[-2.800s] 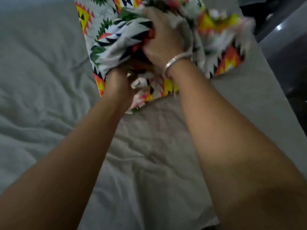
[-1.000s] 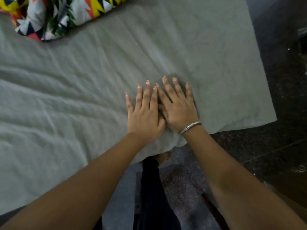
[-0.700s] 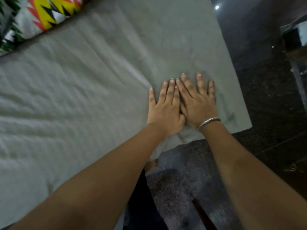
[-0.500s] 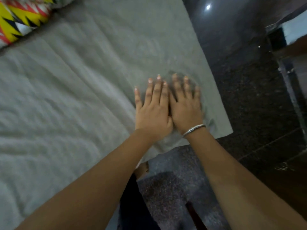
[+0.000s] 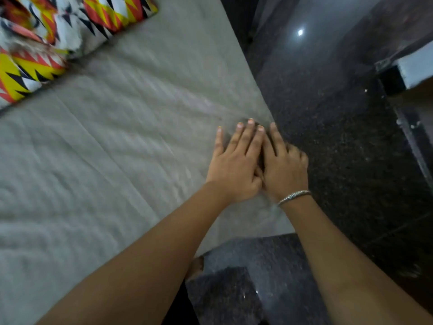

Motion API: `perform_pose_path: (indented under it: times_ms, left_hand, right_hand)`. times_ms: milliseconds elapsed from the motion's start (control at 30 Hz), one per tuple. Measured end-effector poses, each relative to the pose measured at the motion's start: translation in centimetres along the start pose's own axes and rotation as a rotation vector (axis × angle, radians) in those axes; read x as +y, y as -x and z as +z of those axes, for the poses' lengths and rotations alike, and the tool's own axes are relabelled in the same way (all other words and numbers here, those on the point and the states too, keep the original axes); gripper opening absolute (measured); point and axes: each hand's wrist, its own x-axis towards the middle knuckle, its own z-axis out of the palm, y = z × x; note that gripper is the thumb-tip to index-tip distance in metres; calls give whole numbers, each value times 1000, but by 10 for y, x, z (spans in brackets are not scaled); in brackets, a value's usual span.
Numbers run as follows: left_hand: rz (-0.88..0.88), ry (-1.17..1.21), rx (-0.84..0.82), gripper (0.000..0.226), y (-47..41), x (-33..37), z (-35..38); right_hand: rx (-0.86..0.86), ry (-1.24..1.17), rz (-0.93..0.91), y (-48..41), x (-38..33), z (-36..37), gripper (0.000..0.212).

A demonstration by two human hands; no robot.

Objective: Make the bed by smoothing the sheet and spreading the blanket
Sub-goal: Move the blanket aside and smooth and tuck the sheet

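Sheet (image 5: 121,141): grey-green, spread over the bed, long shallow creases running across its middle and left. The strip near the right edge looks flatter.

Left hand (image 5: 234,165) and right hand (image 5: 283,170) lie side by side, thumbs touching, palms down on the sheet, fingers straight and holding nothing. Over the last second the pair has slid across the sheet to the bed's right edge. The right hand's outer fingers now look bent over that edge, though they are blurred and no grip on the cloth shows. Bracelet (image 5: 294,197) on the right wrist.

Blanket (image 5: 46,43): patterned, bunched at the far left of the bed, released since both hands gripped it.

Judgement: this smoothing stroke is at its end, the left creases remain, and the blanket is not yet spread.

Dark speckled floor (image 5: 339,137) beside the bed.
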Motion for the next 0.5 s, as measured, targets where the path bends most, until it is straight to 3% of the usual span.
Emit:
perform_pose_path:
  times_ms: [67, 133, 233, 300, 367, 500]
  left_hand:
    - [-131, 11, 159, 80, -4, -14, -11]
    - [-297, 3, 232, 78, -10, -30, -19]
    - [-472, 28, 99, 82, -24, -50, -17]
    - [-468, -9, 24, 82, -37, -56, -10]
    - [-425, -47, -3, 83, -51, -54, -8]
    - [-255, -20, -34, 88, -82, -45, -19]
  right_hand:
    - [32, 60, 23, -21, -11, -8, 69]
    - [39, 59, -99, -53, -30, -15, 68]
    - [-68, 112, -399, -96, -58, -12, 60]
    - [-131, 158, -532, -115, -56, -3, 59]
    - [-124, 161, -507, -126, -40, 2, 62]
    - [-174, 141, -264, -129, -15, -8, 65]
